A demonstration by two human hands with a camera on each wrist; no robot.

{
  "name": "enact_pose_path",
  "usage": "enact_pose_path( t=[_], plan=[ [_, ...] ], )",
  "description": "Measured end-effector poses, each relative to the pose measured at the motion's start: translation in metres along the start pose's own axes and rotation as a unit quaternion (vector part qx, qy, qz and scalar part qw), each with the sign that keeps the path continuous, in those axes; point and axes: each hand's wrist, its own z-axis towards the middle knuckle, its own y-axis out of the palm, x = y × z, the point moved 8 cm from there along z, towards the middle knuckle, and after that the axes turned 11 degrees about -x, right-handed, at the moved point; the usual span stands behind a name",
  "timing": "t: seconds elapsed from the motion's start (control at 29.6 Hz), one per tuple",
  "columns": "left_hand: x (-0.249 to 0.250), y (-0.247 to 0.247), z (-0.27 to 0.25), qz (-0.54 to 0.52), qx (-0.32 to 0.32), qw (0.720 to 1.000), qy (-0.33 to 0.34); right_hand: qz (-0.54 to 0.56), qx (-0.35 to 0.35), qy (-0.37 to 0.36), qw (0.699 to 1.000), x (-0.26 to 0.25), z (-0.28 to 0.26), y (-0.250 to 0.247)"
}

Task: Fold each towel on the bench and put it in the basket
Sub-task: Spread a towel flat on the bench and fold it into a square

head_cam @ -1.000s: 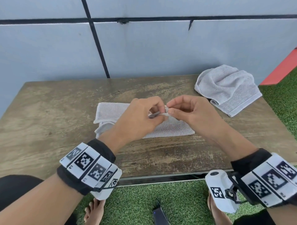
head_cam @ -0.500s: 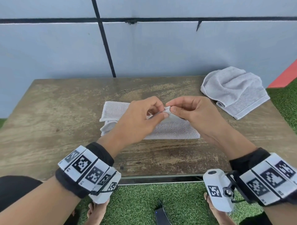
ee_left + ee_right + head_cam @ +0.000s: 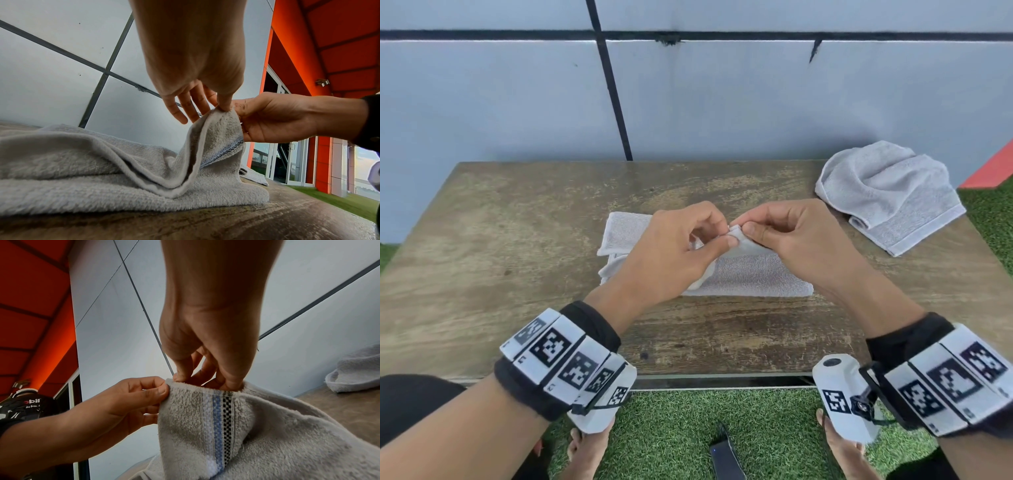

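Note:
A light grey towel (image 3: pixel 756 277) lies partly folded in the middle of the wooden bench (image 3: pixel 517 260). One corner of it is lifted off the pile. My left hand (image 3: pixel 681 246) pinches that corner between thumb and forefinger, and my right hand (image 3: pixel 784 236) pinches the same corner from the other side. In the left wrist view the raised towel corner (image 3: pixel 218 133) hangs from my left hand (image 3: pixel 224 104), with its other fingers spread. The right wrist view shows the towel (image 3: pixel 218 426) with a blue and black striped band under my right hand (image 3: pixel 207 379). The basket is out of view.
A second grey towel (image 3: pixel 887 192) lies crumpled at the bench's far right corner. A grey panelled wall (image 3: pixel 722 102) stands behind the bench. Green artificial grass (image 3: pixel 688 428), my bare feet and a dark flat object (image 3: pixel 726 459) are below the bench's near edge.
Both hands still pinch the same towel corner, which has lifted slightly off the pile. The head camera has tilted a little, shifting the bench in the picture.

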Motion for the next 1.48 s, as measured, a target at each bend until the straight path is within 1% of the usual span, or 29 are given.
enact_pose_path(
  t=[0.2,0.37,0.44,0.57,0.71,0.81,0.91,1.08,1.18,1.25,1.35,1.42,1.48],
  plan=[
    [-0.001,-0.002,-0.001,0.009,0.006,1.000,-0.008,-0.024,-0.017,0.012,1.000,-0.002,0.002,0.005],
    [-0.002,-0.005,-0.002,0.013,0.009,1.000,-0.006,-0.007,-0.045,-0.016,0.999,-0.009,0.000,0.010],
    [-0.002,-0.004,-0.002,0.011,0.008,1.000,-0.001,-0.015,-0.045,-0.024,0.999,-0.010,-0.001,0.012],
    [-0.001,0.000,0.001,-0.003,0.002,1.000,0.010,-0.032,-0.008,-0.031,0.999,-0.008,-0.005,0.006],
    [-0.001,0.007,0.006,0.052,-0.020,0.998,0.019,-0.036,0.034,-0.039,0.998,-0.012,-0.010,-0.006],
    [-0.007,0.009,0.009,0.088,-0.037,0.995,-0.004,-0.025,0.072,-0.044,0.996,-0.014,-0.015,-0.022],
    [-0.023,0.013,0.011,0.127,-0.075,0.988,-0.043,-0.013,0.105,-0.045,0.993,-0.014,-0.021,-0.038],
    [-0.040,0.015,0.007,0.165,-0.143,0.973,-0.079,-0.022,0.145,-0.021,0.989,-0.009,-0.032,-0.057],
    [-0.041,0.010,0.004,0.187,-0.152,0.967,-0.084,-0.025,0.167,0.001,0.986,-0.005,-0.037,-0.065],
    [-0.044,0.005,0.002,0.199,-0.147,0.965,-0.090,-0.032,0.180,0.014,0.983,-0.002,-0.039,-0.068],
    [-0.047,-0.007,0.000,0.199,-0.119,0.967,-0.108,-0.043,0.201,0.030,0.978,0.002,-0.042,-0.073],
    [-0.048,-0.018,-0.001,0.196,-0.088,0.969,-0.126,-0.044,0.208,0.039,0.976,0.003,-0.044,-0.075],
    [-0.045,-0.030,-0.003,0.183,-0.038,0.973,-0.136,-0.044,0.211,0.047,0.975,0.006,-0.045,-0.074]
  ],
)
